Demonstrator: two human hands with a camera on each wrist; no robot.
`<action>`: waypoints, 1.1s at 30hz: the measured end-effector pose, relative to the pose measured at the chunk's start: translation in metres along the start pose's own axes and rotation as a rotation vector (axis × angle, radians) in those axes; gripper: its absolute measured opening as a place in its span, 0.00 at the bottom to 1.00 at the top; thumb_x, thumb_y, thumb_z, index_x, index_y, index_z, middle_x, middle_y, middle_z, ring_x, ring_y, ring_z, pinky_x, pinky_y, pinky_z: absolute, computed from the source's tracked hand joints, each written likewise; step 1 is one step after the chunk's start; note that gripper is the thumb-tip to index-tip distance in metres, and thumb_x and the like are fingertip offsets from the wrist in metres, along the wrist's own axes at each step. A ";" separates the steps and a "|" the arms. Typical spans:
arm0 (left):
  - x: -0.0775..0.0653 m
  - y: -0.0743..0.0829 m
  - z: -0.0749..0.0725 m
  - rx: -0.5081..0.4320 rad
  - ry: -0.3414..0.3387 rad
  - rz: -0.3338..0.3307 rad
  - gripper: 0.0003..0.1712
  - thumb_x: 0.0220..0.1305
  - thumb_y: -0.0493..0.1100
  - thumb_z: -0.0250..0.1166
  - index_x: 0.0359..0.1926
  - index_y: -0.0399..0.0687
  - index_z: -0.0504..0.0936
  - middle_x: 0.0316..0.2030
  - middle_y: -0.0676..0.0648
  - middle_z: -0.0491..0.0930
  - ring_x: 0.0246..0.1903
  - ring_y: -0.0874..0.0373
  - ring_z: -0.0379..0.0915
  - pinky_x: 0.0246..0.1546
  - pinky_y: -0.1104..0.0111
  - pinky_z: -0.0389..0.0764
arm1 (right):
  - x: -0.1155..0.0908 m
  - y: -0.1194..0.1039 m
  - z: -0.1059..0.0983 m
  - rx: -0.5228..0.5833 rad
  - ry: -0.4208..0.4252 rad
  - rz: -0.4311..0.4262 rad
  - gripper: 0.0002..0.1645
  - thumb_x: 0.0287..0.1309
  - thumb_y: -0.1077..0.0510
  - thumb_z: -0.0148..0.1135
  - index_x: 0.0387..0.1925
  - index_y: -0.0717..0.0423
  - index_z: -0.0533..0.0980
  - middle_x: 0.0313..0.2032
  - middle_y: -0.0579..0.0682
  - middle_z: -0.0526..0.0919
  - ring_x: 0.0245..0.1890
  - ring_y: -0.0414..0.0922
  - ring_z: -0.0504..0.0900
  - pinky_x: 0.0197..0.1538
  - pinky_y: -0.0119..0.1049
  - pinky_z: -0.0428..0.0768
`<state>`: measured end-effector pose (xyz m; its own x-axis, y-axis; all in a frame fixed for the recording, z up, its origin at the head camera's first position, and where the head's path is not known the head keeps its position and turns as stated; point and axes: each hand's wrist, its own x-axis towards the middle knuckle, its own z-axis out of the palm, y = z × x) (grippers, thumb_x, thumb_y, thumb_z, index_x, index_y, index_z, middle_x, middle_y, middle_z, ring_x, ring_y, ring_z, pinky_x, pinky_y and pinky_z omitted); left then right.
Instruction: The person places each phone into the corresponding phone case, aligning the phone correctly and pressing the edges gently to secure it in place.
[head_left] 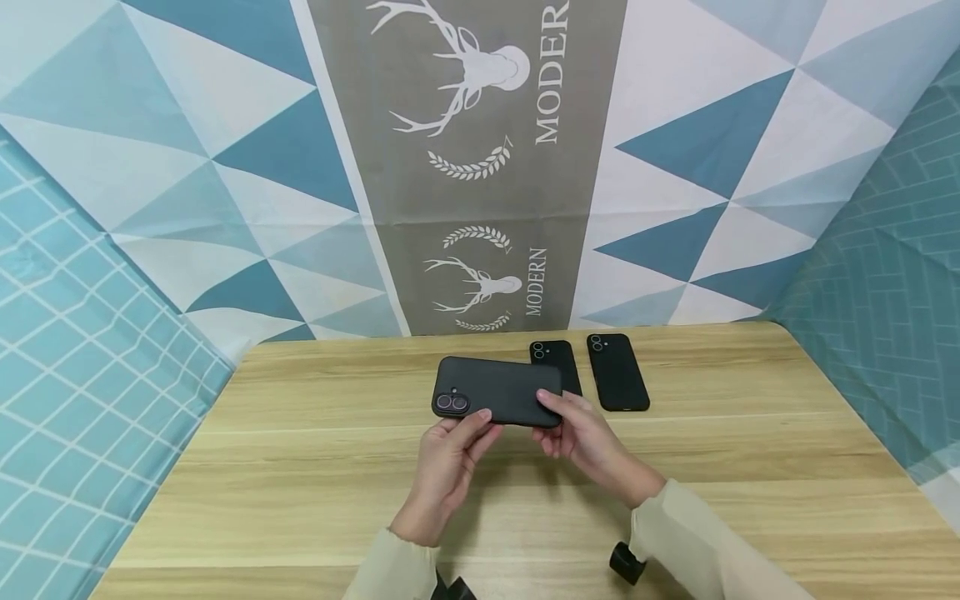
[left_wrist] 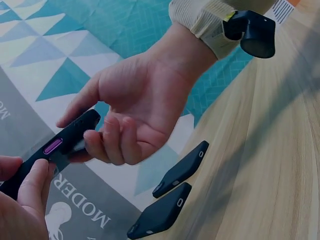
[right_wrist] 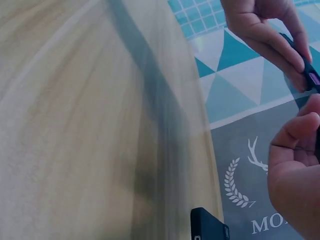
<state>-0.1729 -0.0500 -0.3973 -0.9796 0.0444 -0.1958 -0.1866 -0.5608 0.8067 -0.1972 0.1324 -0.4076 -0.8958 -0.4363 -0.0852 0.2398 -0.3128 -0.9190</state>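
A smartphone in a matte black case (head_left: 498,390) is held sideways above the table, its camera end at the left and its back facing up. My left hand (head_left: 442,467) pinches its near edge, thumb on the back close to the cameras. My right hand (head_left: 592,442) grips the other end, thumb on top and fingers beneath. In the left wrist view, a purple strip shows through a slot in the side of the cased phone (left_wrist: 75,134). A dark grey patch under it is too unclear to name.
Two more black phones or phone cases lie camera side up near the table's back edge: one (head_left: 553,354) partly hidden behind the held phone, the other (head_left: 618,372) to its right. Whether they contain phones I cannot tell. Patterned cloth (head_left: 480,192) hangs behind the wooden table (head_left: 300,467).
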 end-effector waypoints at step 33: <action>0.000 -0.012 0.002 0.022 0.054 0.003 0.09 0.58 0.36 0.55 0.38 0.35 0.75 0.27 0.48 0.81 0.30 0.60 0.80 0.37 0.70 0.80 | 0.005 0.001 0.000 -0.009 0.055 0.046 0.17 0.62 0.48 0.43 0.31 0.54 0.72 0.15 0.44 0.79 0.13 0.39 0.75 0.19 0.29 0.74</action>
<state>-0.1711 -0.0417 -0.4057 -0.9750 -0.0024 -0.2223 -0.1854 -0.5427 0.8192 -0.2011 0.1298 -0.4093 -0.9033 -0.4026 -0.1482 0.2778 -0.2855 -0.9172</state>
